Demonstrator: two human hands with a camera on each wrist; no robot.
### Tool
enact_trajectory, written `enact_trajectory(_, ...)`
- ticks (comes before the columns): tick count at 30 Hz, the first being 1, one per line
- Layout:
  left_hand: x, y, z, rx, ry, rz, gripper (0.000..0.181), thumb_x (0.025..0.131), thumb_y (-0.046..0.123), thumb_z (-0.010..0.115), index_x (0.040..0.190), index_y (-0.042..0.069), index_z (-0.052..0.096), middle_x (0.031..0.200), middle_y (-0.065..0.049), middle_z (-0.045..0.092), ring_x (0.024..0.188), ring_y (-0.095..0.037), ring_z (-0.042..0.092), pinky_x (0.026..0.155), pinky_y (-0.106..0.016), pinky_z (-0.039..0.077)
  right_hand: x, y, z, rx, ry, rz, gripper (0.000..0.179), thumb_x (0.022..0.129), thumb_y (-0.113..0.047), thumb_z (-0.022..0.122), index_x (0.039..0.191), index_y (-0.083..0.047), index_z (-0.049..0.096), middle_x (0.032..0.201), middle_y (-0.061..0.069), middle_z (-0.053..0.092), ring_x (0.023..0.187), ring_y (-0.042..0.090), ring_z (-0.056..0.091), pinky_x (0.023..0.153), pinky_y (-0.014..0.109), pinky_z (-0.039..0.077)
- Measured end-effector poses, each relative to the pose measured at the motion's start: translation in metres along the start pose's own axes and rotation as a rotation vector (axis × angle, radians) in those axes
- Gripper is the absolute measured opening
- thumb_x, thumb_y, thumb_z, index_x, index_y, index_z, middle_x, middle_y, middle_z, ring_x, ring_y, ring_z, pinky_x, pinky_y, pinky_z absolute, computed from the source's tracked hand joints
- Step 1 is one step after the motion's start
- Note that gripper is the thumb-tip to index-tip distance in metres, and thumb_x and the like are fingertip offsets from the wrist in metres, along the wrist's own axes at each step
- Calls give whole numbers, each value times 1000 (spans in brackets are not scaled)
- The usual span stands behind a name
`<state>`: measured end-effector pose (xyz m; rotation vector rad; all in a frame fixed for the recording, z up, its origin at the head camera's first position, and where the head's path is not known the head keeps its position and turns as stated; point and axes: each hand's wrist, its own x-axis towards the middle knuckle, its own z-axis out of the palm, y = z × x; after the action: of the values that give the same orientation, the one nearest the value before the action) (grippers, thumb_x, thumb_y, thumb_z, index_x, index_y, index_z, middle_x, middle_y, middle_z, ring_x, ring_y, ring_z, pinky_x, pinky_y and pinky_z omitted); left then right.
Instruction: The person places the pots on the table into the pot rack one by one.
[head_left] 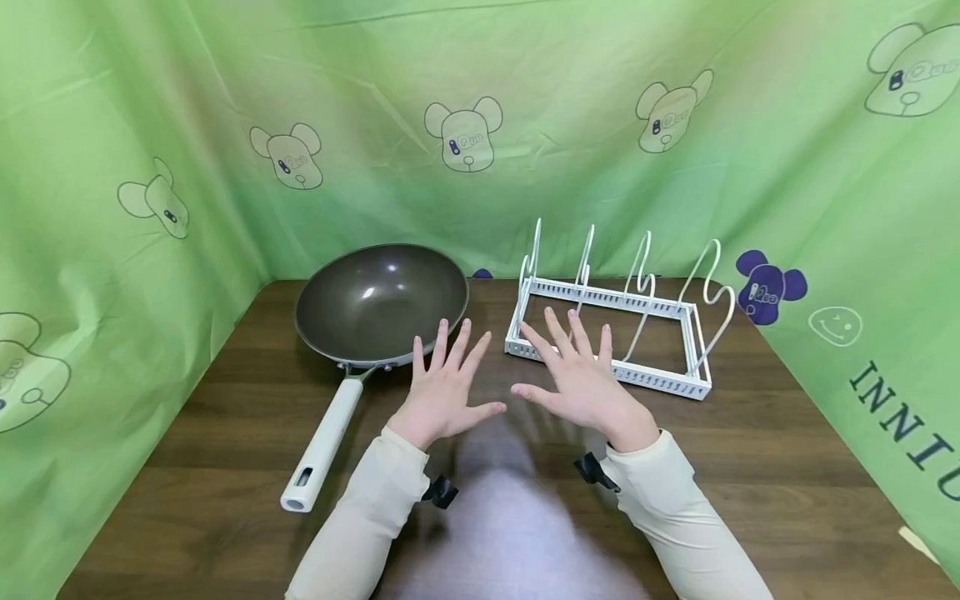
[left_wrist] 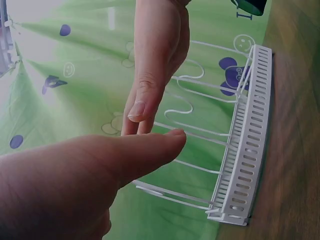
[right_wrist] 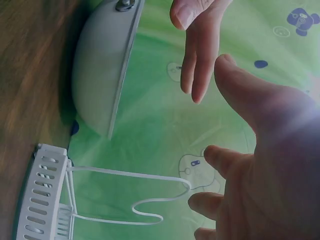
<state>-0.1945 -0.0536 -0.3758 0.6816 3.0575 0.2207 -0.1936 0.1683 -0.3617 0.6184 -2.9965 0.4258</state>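
Both hands hover above the table with fingers spread, holding nothing. My left hand (head_left: 442, 396) is nearest to a frying pan (head_left: 382, 304) with a dark inside and a white handle (head_left: 324, 442) that points toward me. My right hand (head_left: 588, 387) is in front of a white rack (head_left: 667, 379) with upright wavy wire dividers, hiding part of its near rail. In the left wrist view, the rack (left_wrist: 250, 135) stands beyond both hands. The right wrist view shows the pan's pale outside (right_wrist: 102, 70) and one end of the rack (right_wrist: 42, 195).
The brown wooden table (head_left: 202, 467) carries the pan at left and the rack at right. A green curtain (head_left: 375, 192) printed with bear heads hangs behind and along both sides. Dark straps (head_left: 441, 492) sit at the wrists over pale sleeves (head_left: 367, 500).
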Motion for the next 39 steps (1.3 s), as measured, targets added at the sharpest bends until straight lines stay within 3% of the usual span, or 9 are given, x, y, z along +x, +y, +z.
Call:
enact_trajectory(6, -10, 0, -6, -19, 35, -2, 95, 90, 68, 54, 161, 23, 9, 166, -9, -2, 149, -34, -15, 115, -66, -4, -1, 1, -1, 17, 18, -23, 84, 94, -58, 57, 159, -19, 21, 165, 17, 1, 149, 43, -7, 108, 72, -13)
enact_trajectory(10, -20, 0, -9, -2, 69, -1, 93, 91, 64, 58, 161, 22, 12, 166, -11, 4, 150, -35, -10, 115, -66, 0, -3, 2, -1, 93, 27, -84, 82, 95, -53, 58, 158, -16, 22, 165, 18, 6, 149, 43, -3, 109, 73, -8)
enact_trajectory(15, -36, 2, -14, 16, 146, 62, 89, 92, 57, 61, 160, 20, 18, 165, -13, 13, 151, -36, 0, 115, -67, 7, -6, 4, 4, 249, -9, -137, 80, 97, -48, 58, 158, -13, 21, 164, 18, 10, 149, 41, -1, 111, 70, -8)
enact_trajectory(22, -62, 1, -26, 50, 246, 164, 84, 92, 54, 63, 157, 17, 27, 163, -12, 20, 150, -36, 10, 115, -65, 14, -6, 5, 17, 374, -46, -180, 79, 98, -46, 58, 159, -13, 18, 164, 15, 16, 150, 39, 4, 113, 67, 0)
enact_trajectory(28, -80, -14, -38, 84, 303, 180, 84, 89, 51, 68, 156, 15, 31, 160, -14, 28, 149, -37, 15, 114, -65, 19, -5, 1, 30, 467, -63, -221, 76, 99, -41, 60, 158, -13, 21, 162, 13, 21, 149, 38, 12, 114, 66, 9)
enact_trajectory(39, -103, -56, -53, 55, 284, 84, 83, 89, 46, 69, 154, 11, 32, 157, -17, 34, 146, -42, 22, 112, -66, 22, -4, -8, 59, 739, -184, -167, 69, 101, -32, 58, 155, -7, 23, 157, 18, 29, 146, 36, 22, 115, 59, 21)
